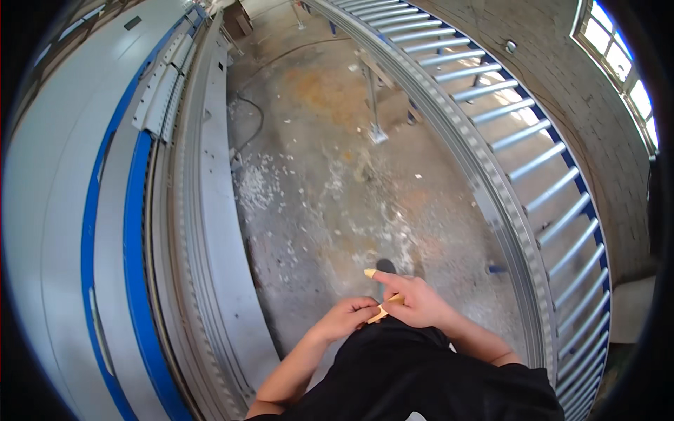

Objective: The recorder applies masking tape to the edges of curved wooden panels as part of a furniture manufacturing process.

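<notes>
Evidently, from the head view, the left hand (347,316) pinches a small yellow strip (382,312), nearly closed; the right hand (415,302) curls its thumb over it, capped index extended. The strip sits between them before the black shirt (421,365) — a slack pinch could drop it among floor scraps (256,186). Ahead, open floor (316,140) runs between the long machine's (217,210) edge, left, and the roller conveyor (516,245), right.

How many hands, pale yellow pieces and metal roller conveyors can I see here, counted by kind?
Person's hands (left hand, right hand): 2
Pale yellow pieces (fingertip cover, thin strip between the hands): 2
Metal conveyor with silver rollers, blue edge: 1
Total: 5
</notes>
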`<state>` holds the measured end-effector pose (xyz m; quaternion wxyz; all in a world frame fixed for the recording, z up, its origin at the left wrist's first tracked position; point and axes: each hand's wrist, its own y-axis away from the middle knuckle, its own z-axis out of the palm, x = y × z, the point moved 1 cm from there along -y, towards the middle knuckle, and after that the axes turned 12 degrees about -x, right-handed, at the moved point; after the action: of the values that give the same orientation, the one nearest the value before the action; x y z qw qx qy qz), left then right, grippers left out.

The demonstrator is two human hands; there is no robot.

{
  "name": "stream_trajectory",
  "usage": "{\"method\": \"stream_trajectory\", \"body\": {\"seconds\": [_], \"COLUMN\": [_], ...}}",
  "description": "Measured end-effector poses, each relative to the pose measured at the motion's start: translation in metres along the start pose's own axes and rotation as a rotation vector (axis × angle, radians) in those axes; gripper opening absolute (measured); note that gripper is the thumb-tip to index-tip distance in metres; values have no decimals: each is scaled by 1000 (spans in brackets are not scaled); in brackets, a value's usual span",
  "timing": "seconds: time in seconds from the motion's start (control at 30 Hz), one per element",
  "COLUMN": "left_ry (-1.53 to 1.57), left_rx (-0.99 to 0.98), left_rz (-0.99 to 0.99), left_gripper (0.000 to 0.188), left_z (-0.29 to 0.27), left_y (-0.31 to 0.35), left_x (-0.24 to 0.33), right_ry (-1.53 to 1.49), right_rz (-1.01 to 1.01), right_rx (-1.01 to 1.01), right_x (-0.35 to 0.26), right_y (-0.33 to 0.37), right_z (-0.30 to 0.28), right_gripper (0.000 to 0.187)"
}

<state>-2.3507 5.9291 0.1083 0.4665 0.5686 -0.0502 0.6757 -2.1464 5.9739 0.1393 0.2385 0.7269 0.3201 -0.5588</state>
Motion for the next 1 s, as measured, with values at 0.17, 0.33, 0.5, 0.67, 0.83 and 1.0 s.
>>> {"method": "stream_trajectory", "body": {"seconds": [0.17, 0.33, 0.5, 0.67, 0.83, 1.0], "left_ry": [214, 224, 248, 237, 101, 156], "left_rx": [281, 416, 495, 212, -57, -60], "left_rz": [125, 274, 359, 265, 186, 60], "left_gripper": [14, 16, 18, 23, 30, 26], "left_z": [-148, -315, -501, -659, -837, -1016], "left_y": [-14, -30, -72, -120, -215, -298], "left_x": [84, 149, 224, 370, 470, 575], "right_ry": [189, 307, 417, 289, 97, -12], "right_rz": [-96, -209, -178, -101, -6, 55], "right_rx": [-228, -545, -574, -365, -217, -177], "right_x": [0, 13, 34, 51, 106, 148], "right_y": [-211, -429, -631, -784, -929, -1117], "right_z": [-66, -110, -164, -261, -362, -466], "right_gripper": [59, 62, 64, 62, 62, 61]}}
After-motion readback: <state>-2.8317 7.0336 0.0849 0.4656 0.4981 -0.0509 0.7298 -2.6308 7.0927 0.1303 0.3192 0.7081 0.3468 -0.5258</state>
